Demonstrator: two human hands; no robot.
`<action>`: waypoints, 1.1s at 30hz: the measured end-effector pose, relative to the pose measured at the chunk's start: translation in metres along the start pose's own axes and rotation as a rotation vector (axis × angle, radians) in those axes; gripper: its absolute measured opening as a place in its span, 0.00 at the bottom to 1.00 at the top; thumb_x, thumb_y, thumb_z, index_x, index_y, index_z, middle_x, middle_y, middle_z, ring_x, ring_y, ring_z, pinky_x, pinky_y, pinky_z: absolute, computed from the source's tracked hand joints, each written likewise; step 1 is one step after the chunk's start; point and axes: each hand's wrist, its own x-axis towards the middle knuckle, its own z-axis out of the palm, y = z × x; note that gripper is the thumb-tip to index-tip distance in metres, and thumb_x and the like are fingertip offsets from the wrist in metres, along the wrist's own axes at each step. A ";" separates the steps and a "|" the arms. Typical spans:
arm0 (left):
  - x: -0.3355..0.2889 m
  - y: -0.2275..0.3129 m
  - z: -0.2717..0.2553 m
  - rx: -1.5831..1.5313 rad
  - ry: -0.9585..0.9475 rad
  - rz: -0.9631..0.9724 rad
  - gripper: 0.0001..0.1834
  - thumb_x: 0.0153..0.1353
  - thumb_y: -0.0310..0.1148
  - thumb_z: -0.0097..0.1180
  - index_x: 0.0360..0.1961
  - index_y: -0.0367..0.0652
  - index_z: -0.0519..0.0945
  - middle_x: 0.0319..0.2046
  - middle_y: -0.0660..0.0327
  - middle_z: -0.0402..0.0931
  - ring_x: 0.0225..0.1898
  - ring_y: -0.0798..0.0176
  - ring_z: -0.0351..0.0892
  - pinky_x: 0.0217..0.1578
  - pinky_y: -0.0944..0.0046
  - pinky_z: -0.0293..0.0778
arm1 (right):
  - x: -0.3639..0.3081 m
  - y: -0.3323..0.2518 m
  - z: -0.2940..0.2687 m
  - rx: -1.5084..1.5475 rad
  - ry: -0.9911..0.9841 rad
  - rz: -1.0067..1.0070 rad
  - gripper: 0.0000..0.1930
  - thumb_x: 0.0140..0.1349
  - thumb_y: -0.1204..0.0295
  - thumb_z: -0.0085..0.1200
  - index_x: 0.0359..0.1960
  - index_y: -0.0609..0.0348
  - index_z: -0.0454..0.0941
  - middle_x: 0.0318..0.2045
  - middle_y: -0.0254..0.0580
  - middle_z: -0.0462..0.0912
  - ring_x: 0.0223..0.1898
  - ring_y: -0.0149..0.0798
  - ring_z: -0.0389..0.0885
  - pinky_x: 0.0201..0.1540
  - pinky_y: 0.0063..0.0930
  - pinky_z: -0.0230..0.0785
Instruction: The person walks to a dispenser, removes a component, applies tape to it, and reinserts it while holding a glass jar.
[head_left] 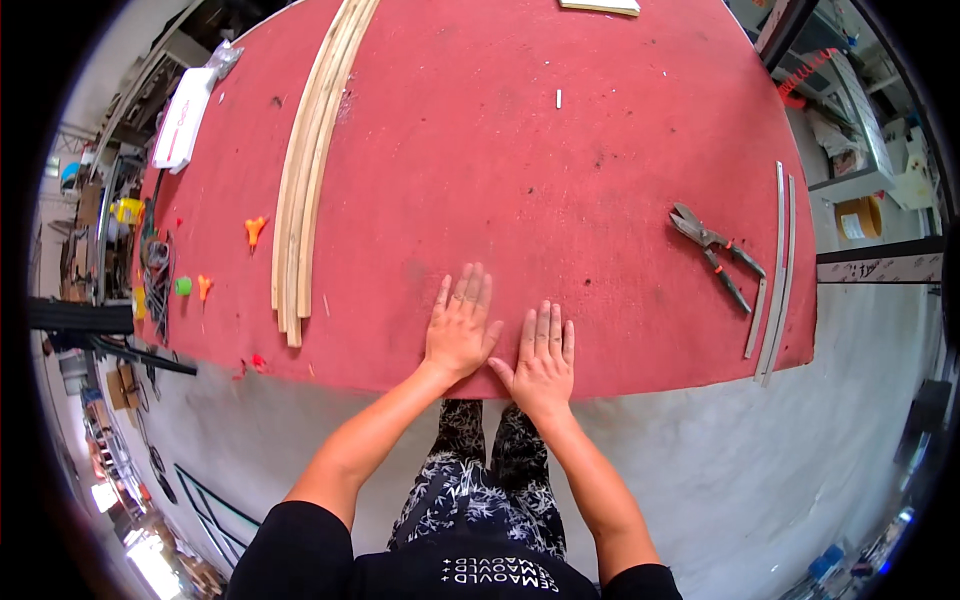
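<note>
Both my hands are over the near edge of a red-topped table (pixel 450 180), palms down and holding nothing. My left hand (pixel 460 325) has its fingers stretched forward and a little apart; the fingertips are slightly blurred. Close beside it on the right, my right hand (pixel 542 360) lies flat with fingers extended and the thumb out toward the left hand. Left of my hands lies a bundle of long wooden strips (pixel 312 180), running away from me. To their right rests a pair of metal snips (pixel 712 245) with dark, red-marked handles, its jaws pointing up and left.
Thin metal strips (pixel 780 270) lie along the right edge. At the far left are a white box (pixel 186 118), orange plastic pieces (pixel 255 232), a green cap (pixel 183 286) and a tangle of cable (pixel 157 265). A small white stick (pixel 559 98) lies farther back.
</note>
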 end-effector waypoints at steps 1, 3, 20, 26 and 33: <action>-0.013 0.009 0.001 -0.003 -0.002 -0.015 0.38 0.64 0.49 0.41 0.68 0.35 0.51 0.70 0.49 0.44 0.72 0.53 0.40 0.69 0.49 0.36 | -0.013 0.001 -0.002 -0.004 -0.004 -0.028 0.45 0.55 0.40 0.48 0.63 0.69 0.60 0.66 0.58 0.56 0.70 0.52 0.49 0.71 0.49 0.37; -0.034 0.025 0.004 -0.049 -0.014 -0.031 0.38 0.65 0.49 0.40 0.68 0.34 0.51 0.70 0.49 0.44 0.72 0.52 0.40 0.69 0.49 0.36 | -0.034 0.004 -0.003 -0.014 0.005 -0.056 0.45 0.55 0.40 0.47 0.62 0.70 0.60 0.66 0.59 0.57 0.70 0.53 0.50 0.70 0.49 0.38; -0.095 0.062 -0.069 -2.432 -0.549 -0.661 0.41 0.63 0.66 0.33 0.71 0.55 0.47 0.70 0.51 0.46 0.71 0.50 0.46 0.69 0.51 0.45 | -0.092 0.008 -0.106 2.159 -0.310 0.726 0.38 0.62 0.39 0.42 0.67 0.49 0.58 0.69 0.46 0.53 0.71 0.44 0.48 0.70 0.49 0.42; -0.048 0.051 -0.114 -2.921 -0.528 -0.621 0.41 0.63 0.67 0.28 0.71 0.56 0.46 0.71 0.49 0.42 0.71 0.46 0.42 0.69 0.45 0.42 | -0.043 -0.004 -0.135 2.694 -0.075 0.640 0.43 0.58 0.32 0.35 0.69 0.45 0.55 0.70 0.46 0.49 0.71 0.51 0.43 0.70 0.57 0.36; -0.006 0.035 -0.119 -2.585 -0.412 -0.468 0.42 0.64 0.67 0.26 0.71 0.52 0.45 0.71 0.50 0.42 0.72 0.50 0.41 0.69 0.50 0.42 | -0.013 0.000 -0.131 2.680 -0.098 0.555 0.40 0.61 0.34 0.30 0.69 0.45 0.54 0.70 0.47 0.50 0.71 0.51 0.44 0.71 0.54 0.34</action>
